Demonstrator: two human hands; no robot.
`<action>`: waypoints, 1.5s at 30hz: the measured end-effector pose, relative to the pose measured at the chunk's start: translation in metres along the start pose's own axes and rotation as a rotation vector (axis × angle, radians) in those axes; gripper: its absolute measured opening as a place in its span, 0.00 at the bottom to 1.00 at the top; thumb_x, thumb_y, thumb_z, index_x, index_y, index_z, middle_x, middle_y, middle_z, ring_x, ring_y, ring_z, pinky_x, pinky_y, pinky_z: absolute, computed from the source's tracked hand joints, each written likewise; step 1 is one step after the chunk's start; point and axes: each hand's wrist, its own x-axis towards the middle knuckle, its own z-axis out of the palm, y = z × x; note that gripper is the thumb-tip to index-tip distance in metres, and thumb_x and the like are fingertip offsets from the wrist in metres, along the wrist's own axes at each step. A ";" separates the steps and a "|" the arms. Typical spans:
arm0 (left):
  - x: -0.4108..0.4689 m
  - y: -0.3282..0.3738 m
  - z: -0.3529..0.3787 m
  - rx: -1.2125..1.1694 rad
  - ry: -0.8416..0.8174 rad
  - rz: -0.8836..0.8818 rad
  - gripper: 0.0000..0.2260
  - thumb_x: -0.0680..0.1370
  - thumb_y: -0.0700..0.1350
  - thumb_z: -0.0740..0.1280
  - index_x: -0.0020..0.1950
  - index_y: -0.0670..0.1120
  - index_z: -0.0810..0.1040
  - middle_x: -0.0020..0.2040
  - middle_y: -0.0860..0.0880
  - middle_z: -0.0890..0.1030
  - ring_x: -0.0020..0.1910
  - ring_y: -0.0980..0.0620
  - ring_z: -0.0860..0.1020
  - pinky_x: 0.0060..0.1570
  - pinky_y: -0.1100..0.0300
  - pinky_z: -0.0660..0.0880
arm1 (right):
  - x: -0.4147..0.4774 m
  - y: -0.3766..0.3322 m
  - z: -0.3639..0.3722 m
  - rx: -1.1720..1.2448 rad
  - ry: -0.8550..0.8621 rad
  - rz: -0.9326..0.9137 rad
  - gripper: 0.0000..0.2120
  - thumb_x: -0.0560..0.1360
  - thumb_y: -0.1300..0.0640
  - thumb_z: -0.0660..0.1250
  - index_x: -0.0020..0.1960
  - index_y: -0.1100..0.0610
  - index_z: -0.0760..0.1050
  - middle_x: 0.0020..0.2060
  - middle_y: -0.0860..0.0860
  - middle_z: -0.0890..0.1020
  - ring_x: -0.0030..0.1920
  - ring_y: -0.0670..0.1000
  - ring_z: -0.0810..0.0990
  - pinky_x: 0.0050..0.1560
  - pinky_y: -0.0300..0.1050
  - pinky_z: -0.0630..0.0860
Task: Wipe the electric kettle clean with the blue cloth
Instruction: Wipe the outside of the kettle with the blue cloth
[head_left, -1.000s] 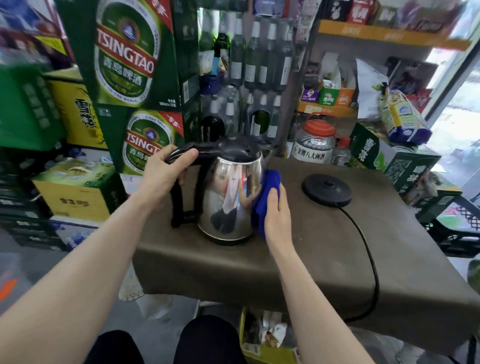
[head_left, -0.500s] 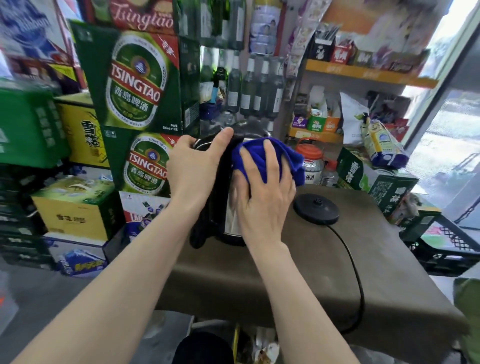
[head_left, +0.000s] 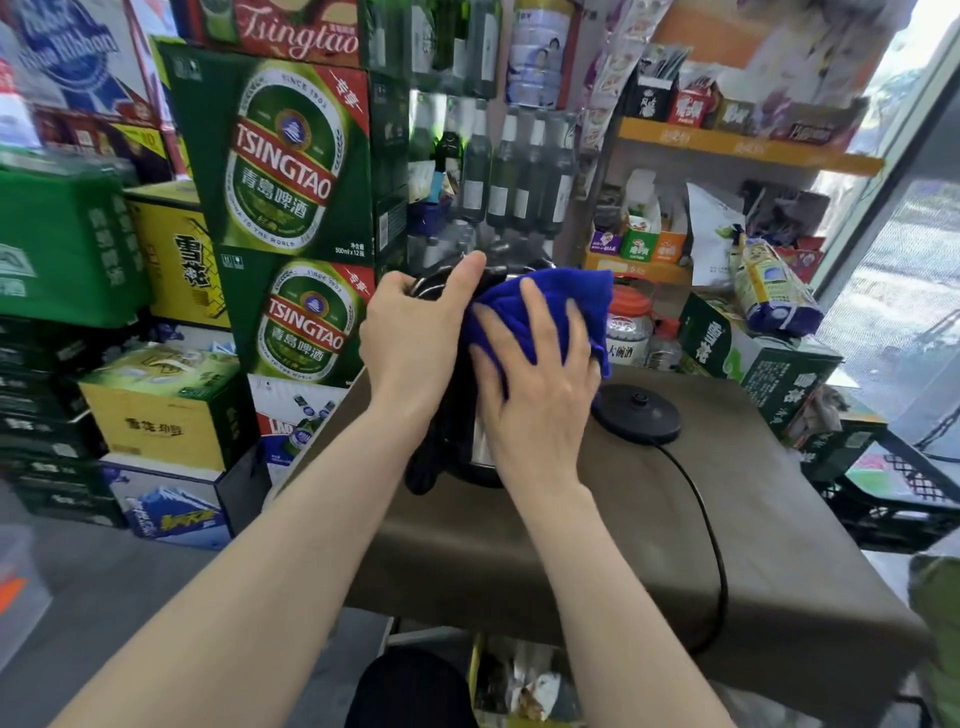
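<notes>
The steel electric kettle (head_left: 480, 447) with its black handle stands near the far left corner of the brown table (head_left: 649, 545), mostly hidden behind my hands. My left hand (head_left: 410, 338) grips the black handle at the top. My right hand (head_left: 535, 384) presses the blue cloth (head_left: 550, 301) flat against the kettle's lid and upper side, fingers spread over the cloth.
The black kettle base (head_left: 638, 410) sits just right of the kettle, its cord (head_left: 717, 561) trailing over the table's front edge. Green beer cartons (head_left: 296, 171) stack at left, bottles (head_left: 519, 171) and shelves behind, a red-lidded jar (head_left: 629, 322) beyond the table, crates (head_left: 893, 499) at right.
My right hand with the cloth moved from the kettle's right side up onto its top. The view has come closer and shifted; my left hand stays on the handle.
</notes>
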 end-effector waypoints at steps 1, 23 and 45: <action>-0.001 0.001 0.000 -0.008 0.003 0.003 0.26 0.65 0.72 0.66 0.43 0.49 0.77 0.40 0.51 0.82 0.43 0.47 0.81 0.52 0.45 0.78 | 0.005 0.006 -0.003 0.038 0.022 0.021 0.19 0.82 0.44 0.59 0.71 0.43 0.75 0.77 0.50 0.70 0.74 0.63 0.69 0.66 0.63 0.70; 0.024 0.001 -0.018 -0.533 0.144 -0.263 0.18 0.73 0.61 0.71 0.42 0.47 0.74 0.28 0.53 0.71 0.23 0.55 0.67 0.25 0.62 0.67 | -0.057 -0.005 0.019 0.104 -0.007 -0.036 0.23 0.80 0.51 0.62 0.75 0.46 0.68 0.79 0.52 0.61 0.80 0.62 0.55 0.81 0.59 0.44; 0.036 -0.001 -0.034 -0.833 -0.164 -0.388 0.15 0.75 0.60 0.69 0.43 0.49 0.75 0.23 0.56 0.64 0.20 0.59 0.60 0.21 0.67 0.59 | 0.013 0.081 -0.030 1.613 -0.227 1.271 0.19 0.80 0.48 0.58 0.40 0.53 0.83 0.32 0.50 0.86 0.30 0.52 0.84 0.30 0.45 0.79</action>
